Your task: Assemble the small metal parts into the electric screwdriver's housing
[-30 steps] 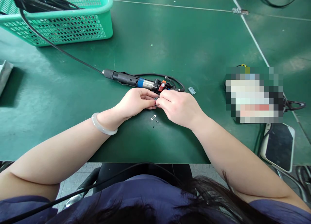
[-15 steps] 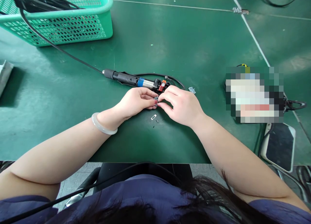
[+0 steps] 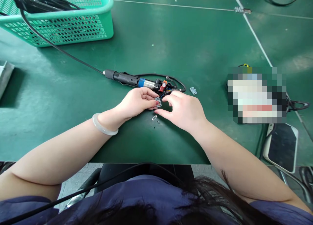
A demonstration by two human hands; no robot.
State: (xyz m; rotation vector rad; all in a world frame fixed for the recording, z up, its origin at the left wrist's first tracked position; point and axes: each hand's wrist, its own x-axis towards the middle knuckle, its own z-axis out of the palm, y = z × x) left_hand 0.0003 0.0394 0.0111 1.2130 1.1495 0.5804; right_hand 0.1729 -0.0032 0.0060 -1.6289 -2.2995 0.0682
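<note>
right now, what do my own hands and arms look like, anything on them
Both hands are gloveless, with reddish polish visible on the thumbnails. The left hand has a smooth, whitish, rounded bangle at its wrist; the right hand has none. Purple-blue short sleeves cover the upper arms.

1. Hands: two; one left hand [image 3: 134, 103], one right hand [image 3: 164, 104].
2. Plates: two; one clear plate [image 3: 159, 102] in the left hand, one loose plate [image 3: 193, 90] on the desk [image 3: 207, 49].
3. White frame [image 3: 154, 118]: one, between the hands and the desk's near edge.
4. Dark bits [image 3: 157, 122]: two visible, just beside the frame, toward that edge.
5. Power tool [image 3: 127, 79]: one, beyond the hands.
6. Basket [image 3: 73, 28]: one, green, far left on the desk; cables inside, number unclear.
7. Bracelet [image 3: 104, 125]: one, pale.
8. Dark panel [image 3: 281, 147]: one, right, at the near edge.
9. Pixelated item [image 3: 254, 98]: one, right.
</note>
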